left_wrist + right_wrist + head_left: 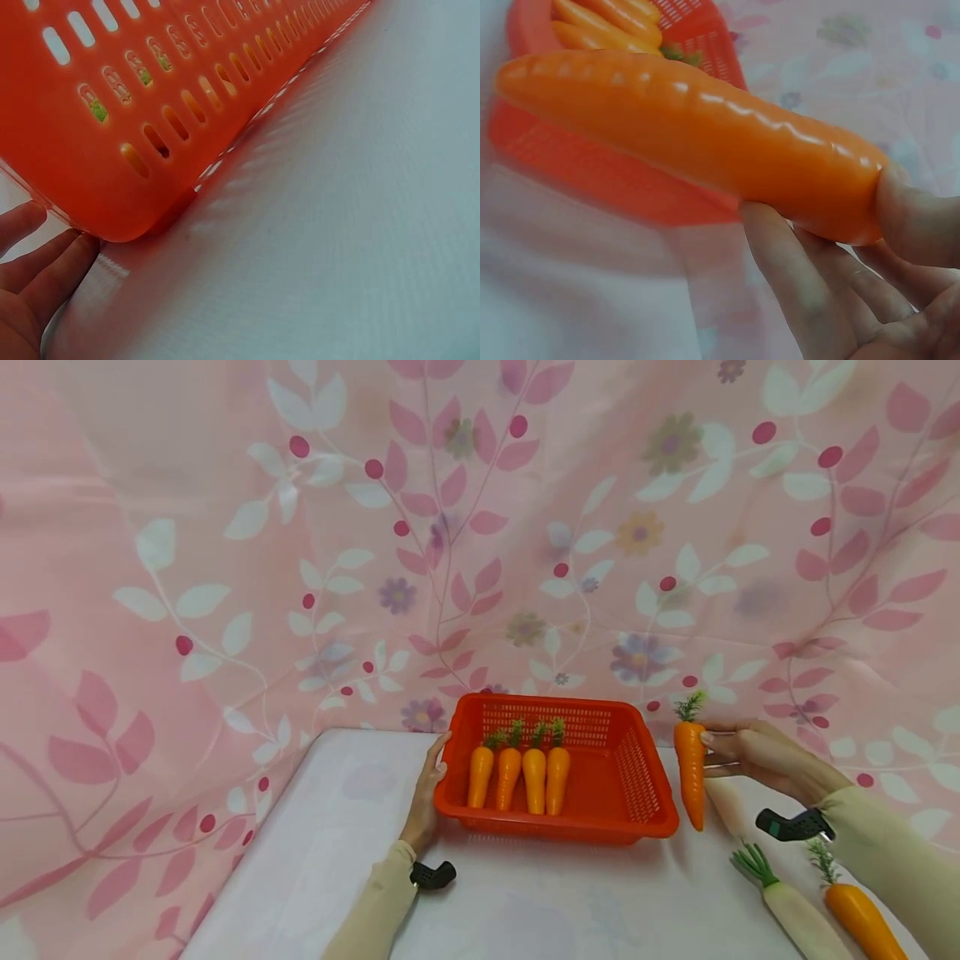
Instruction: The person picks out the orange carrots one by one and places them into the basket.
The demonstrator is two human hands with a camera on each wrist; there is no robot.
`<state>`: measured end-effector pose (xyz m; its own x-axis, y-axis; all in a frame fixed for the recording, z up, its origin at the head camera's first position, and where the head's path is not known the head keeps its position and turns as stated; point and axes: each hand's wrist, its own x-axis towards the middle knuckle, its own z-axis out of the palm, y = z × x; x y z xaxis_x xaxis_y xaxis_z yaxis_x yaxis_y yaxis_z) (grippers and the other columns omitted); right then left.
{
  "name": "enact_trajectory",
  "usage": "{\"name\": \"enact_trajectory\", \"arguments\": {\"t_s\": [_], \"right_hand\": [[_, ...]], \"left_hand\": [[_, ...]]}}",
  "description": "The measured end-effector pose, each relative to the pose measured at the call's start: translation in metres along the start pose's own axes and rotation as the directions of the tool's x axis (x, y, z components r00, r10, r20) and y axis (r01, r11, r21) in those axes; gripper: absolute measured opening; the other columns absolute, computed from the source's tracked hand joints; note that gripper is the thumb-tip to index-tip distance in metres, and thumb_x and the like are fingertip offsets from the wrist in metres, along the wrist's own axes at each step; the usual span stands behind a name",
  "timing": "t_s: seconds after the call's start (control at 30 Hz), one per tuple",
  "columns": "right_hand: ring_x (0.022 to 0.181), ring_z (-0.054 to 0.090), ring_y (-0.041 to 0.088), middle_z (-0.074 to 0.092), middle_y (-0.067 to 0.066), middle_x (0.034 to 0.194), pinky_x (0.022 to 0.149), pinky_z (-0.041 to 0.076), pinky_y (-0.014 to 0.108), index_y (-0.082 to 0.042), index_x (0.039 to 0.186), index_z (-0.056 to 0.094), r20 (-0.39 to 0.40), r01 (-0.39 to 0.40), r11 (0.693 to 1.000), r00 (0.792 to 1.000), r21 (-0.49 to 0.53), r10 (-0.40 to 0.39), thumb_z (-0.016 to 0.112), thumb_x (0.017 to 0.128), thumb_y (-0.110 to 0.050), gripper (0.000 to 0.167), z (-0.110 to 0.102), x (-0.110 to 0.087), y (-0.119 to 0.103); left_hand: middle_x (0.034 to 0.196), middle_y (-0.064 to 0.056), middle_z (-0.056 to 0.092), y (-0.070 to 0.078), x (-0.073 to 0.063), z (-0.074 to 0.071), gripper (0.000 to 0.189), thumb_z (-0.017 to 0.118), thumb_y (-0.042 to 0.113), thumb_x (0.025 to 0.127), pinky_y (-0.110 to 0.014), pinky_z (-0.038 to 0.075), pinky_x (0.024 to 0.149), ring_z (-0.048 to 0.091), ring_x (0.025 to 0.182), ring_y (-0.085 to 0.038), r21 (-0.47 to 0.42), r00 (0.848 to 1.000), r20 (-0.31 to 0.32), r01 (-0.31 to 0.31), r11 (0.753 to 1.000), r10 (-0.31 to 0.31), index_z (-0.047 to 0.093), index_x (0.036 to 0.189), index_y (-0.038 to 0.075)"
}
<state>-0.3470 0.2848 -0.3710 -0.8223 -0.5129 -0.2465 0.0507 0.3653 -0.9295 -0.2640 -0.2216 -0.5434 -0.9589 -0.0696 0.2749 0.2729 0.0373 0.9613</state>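
Note:
My right hand point(772, 758) pinches a toy-like orange carrot point(690, 768) with a green leafy top, near its thick end. The carrot hangs upright, tip down, just right of a red plastic basket point(600, 781). In the right wrist view, the thumb lies on one side of the carrot point(697, 127) and fingers on the other. At the basket's left side rests my left hand point(425, 789); the left wrist view has its fairly straight fingers point(60, 266) touching the outer corner. Several carrots point(534, 777) lie side by side in the basket's left half.
Toward the table's right front lie a white radish point(806, 914) with green stems and another carrot point(862, 918). A pale long object point(726, 810) is partly hidden below my right hand. Behind the white-covered table point(330, 827) hangs a pink floral cloth point(480, 527).

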Motion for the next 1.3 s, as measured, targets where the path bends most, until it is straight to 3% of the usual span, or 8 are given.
{"name": "enact_trajectory", "arguments": {"t_s": [0.3,0.47,0.63,0.83,1.03,1.3], "right_hand": [[0.115,0.075,0.027,0.073,0.004,0.128,0.1,0.061,0.047,0.01,0.162,0.026,-0.02,0.004,1.0,1.0,0.025,-0.003,0.054,0.112,-0.027,0.069,0.02,0.026,-0.011],[0.117,0.074,0.036,0.067,0.023,0.138,0.096,0.063,0.048,0.013,0.16,0.03,-0.055,0.012,0.997,0.998,-0.071,-0.016,0.057,0.11,-0.027,0.069,0.039,0.042,-0.02],[0.11,0.077,0.035,0.062,0.034,0.139,0.093,0.063,0.049,0.017,0.155,0.035,-0.083,0.034,0.989,0.996,-0.142,-0.046,0.059,0.109,-0.021,0.064,0.059,0.056,-0.026],[0.1,0.08,0.036,0.066,0.036,0.133,0.087,0.064,0.049,0.021,0.147,0.046,-0.131,0.04,0.977,0.989,-0.208,-0.069,0.065,0.105,-0.014,0.058,0.083,0.073,-0.029],[0.104,0.078,0.039,0.064,0.036,0.136,0.093,0.062,0.053,0.019,0.146,0.049,-0.134,-0.014,0.967,0.991,-0.253,-0.021,0.068,0.104,-0.017,0.059,0.099,0.091,-0.026],[0.102,0.078,0.039,0.067,0.035,0.127,0.092,0.062,0.054,0.019,0.136,0.059,-0.124,-0.009,0.975,0.992,-0.222,-0.019,0.068,0.103,-0.012,0.046,0.112,0.111,-0.023]], "left_hand": [[0.174,0.006,0.026,-0.001,0.0,0.0,0.055,0.033,0.036,0.111,-0.064,0.033,0.124,0.034,0.158,-0.035,-0.027,1.0,0.008,-0.008,1.0,0.008,0.03,0.166,0.038],[0.173,0.007,0.028,0.0,0.0,-0.002,0.055,0.035,0.039,0.111,-0.062,0.038,0.121,0.038,0.156,-0.035,-0.014,1.0,0.006,0.008,1.0,-0.008,0.03,0.166,0.04],[0.173,0.008,0.027,0.0,0.002,-0.003,0.055,0.033,0.037,0.112,-0.062,0.038,0.122,0.037,0.156,-0.034,-0.016,1.0,0.009,-0.005,1.0,0.005,0.03,0.166,0.039],[0.173,0.01,0.026,0.0,0.002,0.0,0.055,0.035,0.035,0.111,-0.063,0.037,0.123,0.037,0.157,-0.033,-0.014,1.0,0.003,-0.012,1.0,0.013,0.031,0.166,0.039],[0.173,0.011,0.026,-0.001,0.003,0.001,0.055,0.035,0.037,0.111,-0.062,0.039,0.121,0.04,0.155,-0.034,-0.011,1.0,0.011,-0.022,1.0,0.022,0.03,0.166,0.038],[0.173,0.01,0.026,0.0,0.001,0.001,0.055,0.032,0.032,0.111,-0.062,0.039,0.121,0.039,0.155,-0.035,-0.005,1.0,0.001,0.01,1.0,-0.01,0.029,0.166,0.04]]}}
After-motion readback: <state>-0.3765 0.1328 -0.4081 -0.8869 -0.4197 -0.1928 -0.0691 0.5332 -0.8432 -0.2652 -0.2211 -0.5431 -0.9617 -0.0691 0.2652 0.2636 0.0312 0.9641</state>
